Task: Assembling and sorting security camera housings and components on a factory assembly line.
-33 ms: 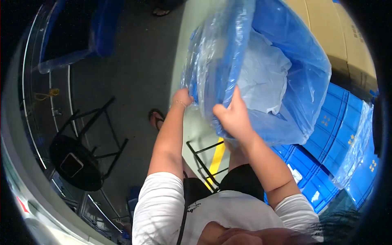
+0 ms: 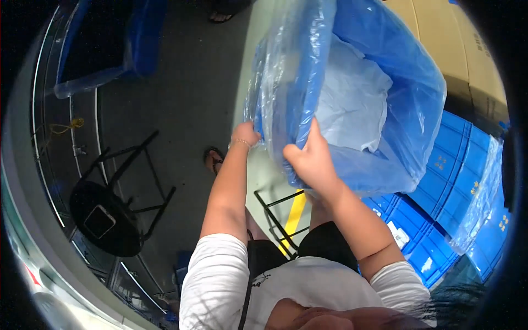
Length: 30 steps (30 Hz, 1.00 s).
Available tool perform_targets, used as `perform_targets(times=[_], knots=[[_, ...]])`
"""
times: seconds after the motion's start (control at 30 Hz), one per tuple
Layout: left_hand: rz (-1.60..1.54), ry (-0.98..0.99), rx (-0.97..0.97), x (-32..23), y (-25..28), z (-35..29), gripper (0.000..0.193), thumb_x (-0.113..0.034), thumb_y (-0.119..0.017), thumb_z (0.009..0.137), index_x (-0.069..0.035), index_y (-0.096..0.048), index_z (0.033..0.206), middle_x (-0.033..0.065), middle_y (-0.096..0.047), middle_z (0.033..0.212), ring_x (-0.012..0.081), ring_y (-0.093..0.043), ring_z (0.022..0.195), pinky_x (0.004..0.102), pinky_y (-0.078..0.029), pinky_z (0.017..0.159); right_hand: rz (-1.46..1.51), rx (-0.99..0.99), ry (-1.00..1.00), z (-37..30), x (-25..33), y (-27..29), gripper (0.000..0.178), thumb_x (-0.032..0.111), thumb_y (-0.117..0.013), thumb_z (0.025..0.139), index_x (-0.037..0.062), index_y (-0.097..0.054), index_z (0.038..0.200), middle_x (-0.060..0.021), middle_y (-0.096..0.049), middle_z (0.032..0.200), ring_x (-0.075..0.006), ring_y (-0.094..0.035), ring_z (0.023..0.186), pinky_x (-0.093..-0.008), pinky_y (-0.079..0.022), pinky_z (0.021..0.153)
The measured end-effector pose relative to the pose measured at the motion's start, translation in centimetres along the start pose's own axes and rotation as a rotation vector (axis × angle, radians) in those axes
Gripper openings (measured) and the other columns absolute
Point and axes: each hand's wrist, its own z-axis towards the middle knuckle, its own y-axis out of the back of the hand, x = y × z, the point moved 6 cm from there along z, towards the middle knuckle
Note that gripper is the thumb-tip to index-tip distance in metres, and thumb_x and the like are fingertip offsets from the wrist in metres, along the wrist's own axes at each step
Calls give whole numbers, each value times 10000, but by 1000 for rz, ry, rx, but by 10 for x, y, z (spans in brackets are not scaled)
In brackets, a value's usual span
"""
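Observation:
A blue plastic crate [image 2: 300,71] lined with a clear bluish plastic bag [image 2: 418,104] is held up and tilted in front of me. A pale plastic sheet [image 2: 352,99] lies inside it. My left hand [image 2: 245,133] grips the crate's lower left edge through the bag. My right hand [image 2: 311,159] is closed on the near rim, fingers over the liner.
Stacked blue crates [image 2: 451,187] stand at the right, and cardboard boxes [image 2: 440,33] at the top right. A black round stool [image 2: 104,223] and a black metal frame [image 2: 275,212] stand on the grey floor below. Another blue crate [image 2: 137,44] sits at the top left. A sandalled foot [image 2: 213,159] shows.

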Motion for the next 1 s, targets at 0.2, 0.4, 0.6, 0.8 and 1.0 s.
perform_targets(times=[0.2, 0.4, 0.6, 0.8, 1.0], knots=[[-496, -61, -98, 114, -36, -6, 331, -155, -591, 679, -31, -588, 986, 232, -575, 996, 362, -540, 969, 393, -441, 820, -30, 130, 64, -46, 32, -27, 642, 99, -547, 658, -10, -307, 1244, -211, -586, 839, -253, -600, 740, -315, -464, 682], [-609, -70, -92, 49, -52, -1, 371, -140, -574, 695, -46, -557, 1053, 227, -559, 1046, 360, -528, 1001, 387, -432, 838, -75, 188, 40, -26, 53, -21, 792, 171, -583, 655, -31, -190, 1313, -297, -432, 1125, -407, -463, 1047, -393, -393, 888], [-770, 62, -257, 106, -1, -98, 424, -122, -552, 715, -64, -519, 1134, 220, -540, 1106, 358, -512, 1040, 380, -422, 859, 209, 249, 113, -29, 53, -19, 805, 154, -694, 649, -16, -242, 1293, -218, -461, 1142, -284, -479, 1036, -357, -394, 882], [-1398, 16, -568, 11, 103, -256, 406, -105, -485, 843, -23, -432, 1238, 104, -437, 1277, 210, -423, 1173, 335, -332, 963, -580, 520, 417, -84, 23, 95, 867, 264, -750, 598, 71, -299, 1313, -164, -246, 1380, -327, -336, 1224, -433, -330, 961], [-1561, 150, -634, -14, 65, -309, 297, -170, -500, 867, -58, -539, 1140, 57, -568, 1092, 131, -535, 957, 233, -415, 781, -887, 510, 293, -81, -64, 143, 483, 40, -563, 660, 88, -507, 1137, -194, -568, 1001, -362, -543, 919, -403, -448, 781]])
